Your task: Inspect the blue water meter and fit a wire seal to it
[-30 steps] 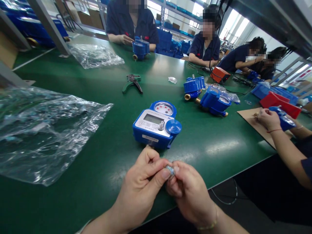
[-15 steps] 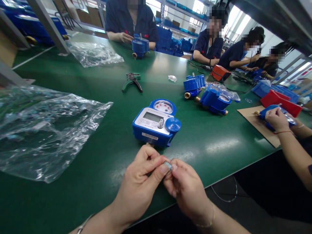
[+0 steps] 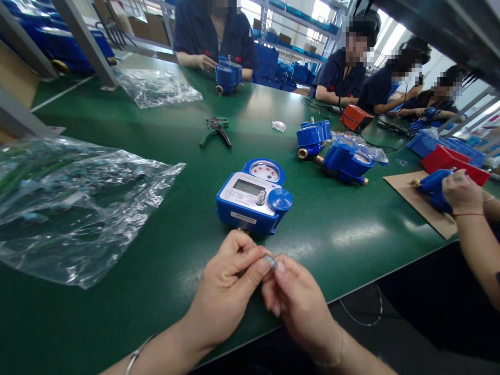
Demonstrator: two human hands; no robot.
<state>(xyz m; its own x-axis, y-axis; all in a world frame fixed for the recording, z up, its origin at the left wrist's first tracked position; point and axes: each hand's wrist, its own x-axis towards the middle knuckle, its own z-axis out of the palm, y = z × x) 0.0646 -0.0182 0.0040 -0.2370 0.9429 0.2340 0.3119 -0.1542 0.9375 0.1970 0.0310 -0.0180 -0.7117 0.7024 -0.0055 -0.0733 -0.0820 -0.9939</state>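
Note:
My left hand (image 3: 228, 284) and my right hand (image 3: 299, 302) meet over the near edge of the green table (image 3: 164, 229). Between their thumbs and fingertips they pinch a small silvery metal part (image 3: 270, 261). Just beyond them lies a blue water meter (image 3: 253, 195) with a white display face, a round dial and a blue cap. The hands do not touch the meter.
Crumpled clear plastic bags (image 3: 74, 200) lie to the left. Green-handled pliers (image 3: 214, 131) and two more blue meters (image 3: 338, 153) sit farther back. A co-worker's hand (image 3: 463, 192) at the right holds a blue meter over cardboard (image 3: 424, 205). Other people work along the far side.
My hands have risen slightly and closed toward the meter, still pinching the small part. The co-worker's hand at the right has shifted further right with its meter.

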